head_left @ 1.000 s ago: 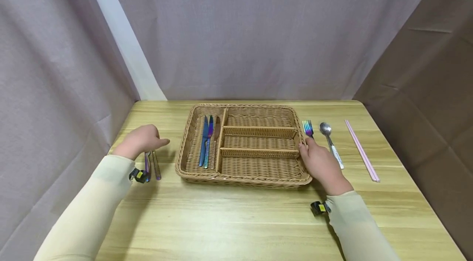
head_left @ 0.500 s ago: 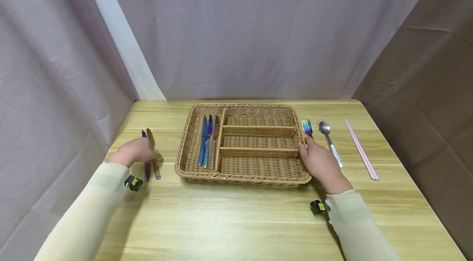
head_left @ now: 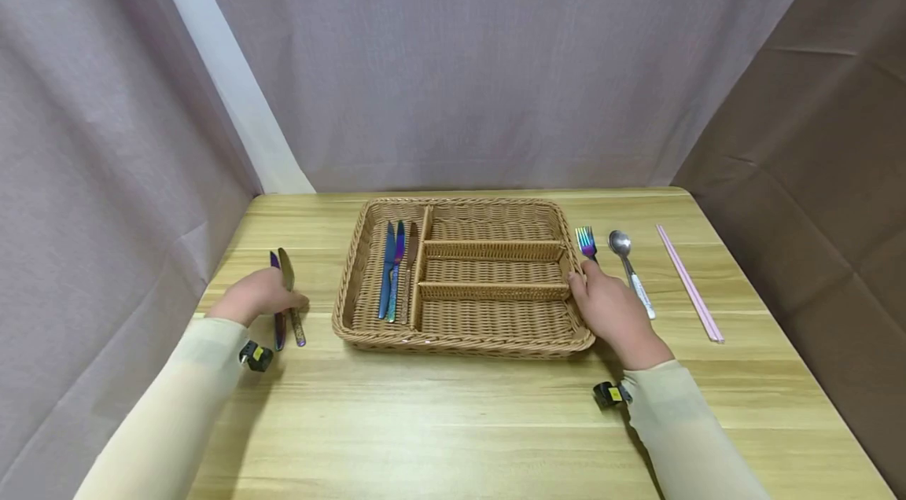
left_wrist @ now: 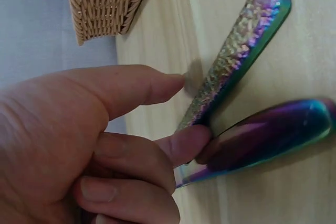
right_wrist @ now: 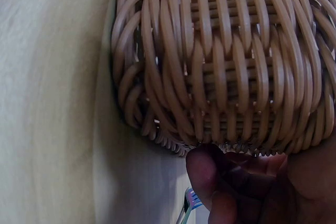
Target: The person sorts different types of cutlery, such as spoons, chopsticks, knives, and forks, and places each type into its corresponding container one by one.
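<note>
In the head view my left hand [head_left: 258, 294] is low over two knives on the left of the table. One is a gold knife [head_left: 286, 266] with a textured handle; the other is a smooth purple knife [head_left: 279, 331]. The left wrist view shows thumb and forefinger on either side of the textured handle [left_wrist: 231, 56], the thumb a little apart from it and the forefinger against it. The smooth handle [left_wrist: 273, 129] lies beside it. My right hand [head_left: 614, 319] grips the right rim of a wicker cutlery basket [head_left: 460, 343], thumb inside, fingers outside.
Three knives [head_left: 394, 272] lie in the basket's left compartment, with more compartments to their right. Right of the basket are a rainbow fork [head_left: 587, 242], partly hidden by the hand, a spoon [head_left: 620, 244] with a white handle, and pink chopsticks [head_left: 690, 284]. Curtains [head_left: 481, 60] surround the table.
My left hand has come down and back toward the knives, uncovering their blades, and has barely moved in the last half second. My right hand stays on the basket.
</note>
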Demonstrator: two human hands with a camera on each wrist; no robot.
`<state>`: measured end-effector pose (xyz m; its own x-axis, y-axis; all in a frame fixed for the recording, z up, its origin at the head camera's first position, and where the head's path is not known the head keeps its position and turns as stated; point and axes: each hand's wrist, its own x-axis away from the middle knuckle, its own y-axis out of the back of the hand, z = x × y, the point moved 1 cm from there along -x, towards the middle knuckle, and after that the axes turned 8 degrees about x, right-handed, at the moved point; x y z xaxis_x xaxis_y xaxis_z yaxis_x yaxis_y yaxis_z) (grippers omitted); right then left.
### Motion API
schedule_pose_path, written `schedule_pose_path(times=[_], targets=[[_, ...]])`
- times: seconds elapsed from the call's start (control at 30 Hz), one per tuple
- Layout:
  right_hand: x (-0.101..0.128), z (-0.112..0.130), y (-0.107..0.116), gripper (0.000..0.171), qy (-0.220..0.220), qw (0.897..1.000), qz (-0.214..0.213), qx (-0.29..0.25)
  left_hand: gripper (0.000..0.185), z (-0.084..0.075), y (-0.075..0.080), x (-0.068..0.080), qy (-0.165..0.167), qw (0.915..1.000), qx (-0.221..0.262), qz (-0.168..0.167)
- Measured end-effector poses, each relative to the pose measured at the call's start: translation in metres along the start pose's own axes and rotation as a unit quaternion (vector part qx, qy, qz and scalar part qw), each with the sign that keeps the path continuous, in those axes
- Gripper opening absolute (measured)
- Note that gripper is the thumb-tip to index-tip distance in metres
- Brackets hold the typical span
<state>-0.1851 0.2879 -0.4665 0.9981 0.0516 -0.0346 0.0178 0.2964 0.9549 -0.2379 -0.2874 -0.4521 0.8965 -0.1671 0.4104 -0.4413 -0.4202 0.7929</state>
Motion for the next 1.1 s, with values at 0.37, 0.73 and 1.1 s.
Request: schedule_pose_path(times=[0.37,0.73,1.1], targets=[[-0.001,0.000,-0.001,0.056,0.000,1.000,-0.003,0.002,0.032,0.004,-0.005,-0.005,0.009,0.9993,0.032,-0.015],[0.001,0.000,-0.001,0.059,-0.003,1.000,-0.002,0.001,0.036,0.002,-0.010,-0.006,0.011,0.9987,0.045,-0.023],[0.000,-0.001,-0.001,0.058,0.001,1.000,-0.004,0.001,0.035,0.001,-0.011,-0.007,0.006,0.9991,0.033,-0.025]])
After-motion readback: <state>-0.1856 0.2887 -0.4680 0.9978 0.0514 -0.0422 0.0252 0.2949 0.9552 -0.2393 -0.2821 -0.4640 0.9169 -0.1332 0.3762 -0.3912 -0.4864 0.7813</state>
